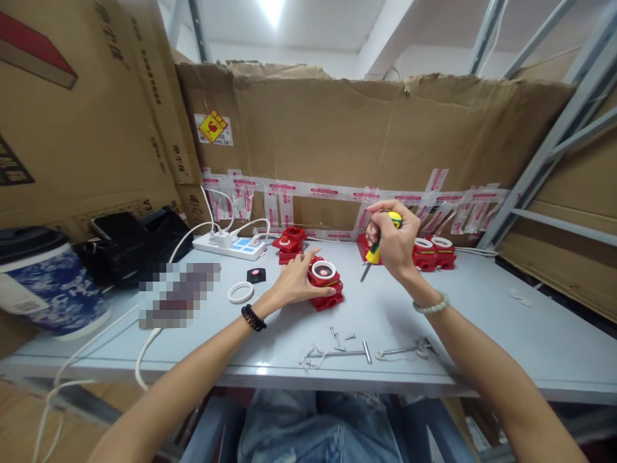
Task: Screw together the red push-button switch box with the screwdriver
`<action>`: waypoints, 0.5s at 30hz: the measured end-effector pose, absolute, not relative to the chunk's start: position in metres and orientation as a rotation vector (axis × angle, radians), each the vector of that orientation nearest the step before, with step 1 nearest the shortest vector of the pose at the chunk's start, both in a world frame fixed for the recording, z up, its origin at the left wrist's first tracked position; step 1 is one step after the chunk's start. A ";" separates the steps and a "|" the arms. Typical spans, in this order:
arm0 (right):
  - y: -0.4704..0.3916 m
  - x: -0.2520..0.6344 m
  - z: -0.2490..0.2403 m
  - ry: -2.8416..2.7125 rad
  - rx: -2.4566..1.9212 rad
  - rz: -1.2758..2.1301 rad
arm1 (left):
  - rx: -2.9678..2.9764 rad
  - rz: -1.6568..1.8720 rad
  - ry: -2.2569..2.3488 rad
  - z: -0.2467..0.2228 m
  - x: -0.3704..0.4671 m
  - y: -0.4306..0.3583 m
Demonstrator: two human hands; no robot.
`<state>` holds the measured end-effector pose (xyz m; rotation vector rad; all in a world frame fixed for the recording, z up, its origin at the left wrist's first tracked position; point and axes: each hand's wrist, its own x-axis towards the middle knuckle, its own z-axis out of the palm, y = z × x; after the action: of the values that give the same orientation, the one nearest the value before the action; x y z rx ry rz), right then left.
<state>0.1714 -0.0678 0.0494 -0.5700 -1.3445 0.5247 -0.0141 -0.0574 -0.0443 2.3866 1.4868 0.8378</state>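
Observation:
My left hand (294,281) rests on the side of a red box-shaped part (326,285) with a white ring on its top, steadying it on the grey table (482,321). My right hand (393,239) is raised just right of it and grips a yellow-and-green screwdriver (376,247), tip pointing down-left toward the table. Loose screws and thin metal pieces (344,347) lie near the front edge. A loose white ring (240,292) and a small black cap (256,275) lie left of the red part.
More red parts stand at the back middle (289,243) and back right (434,252). A white power strip (230,245) with cables, a black bag (130,244) and a blue-patterned cup (48,283) sit left. Taped cardboard (366,135) walls the back; metal shelf posts (554,141) rise right.

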 end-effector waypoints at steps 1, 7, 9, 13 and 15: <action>-0.062 0.168 0.047 -1.305 -0.544 0.592 | 2.393 0.811 1.481 -0.045 -0.013 -0.058; -0.050 0.158 0.026 -1.204 -0.483 0.715 | 2.400 0.806 1.273 -0.048 -0.010 -0.061; -0.050 0.157 0.022 -1.199 -0.485 0.708 | 2.395 0.817 1.206 -0.048 -0.009 -0.061; -0.050 0.156 0.019 -1.209 -0.483 0.687 | 2.391 0.810 1.212 -0.048 -0.009 -0.060; -0.049 0.156 0.019 -1.212 -0.493 0.677 | 2.398 0.814 1.206 -0.048 -0.009 -0.060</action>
<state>0.1556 -0.0489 0.0192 -0.4932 -1.2125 0.6765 -0.0085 -0.0597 -0.0477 2.3983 1.2057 0.8136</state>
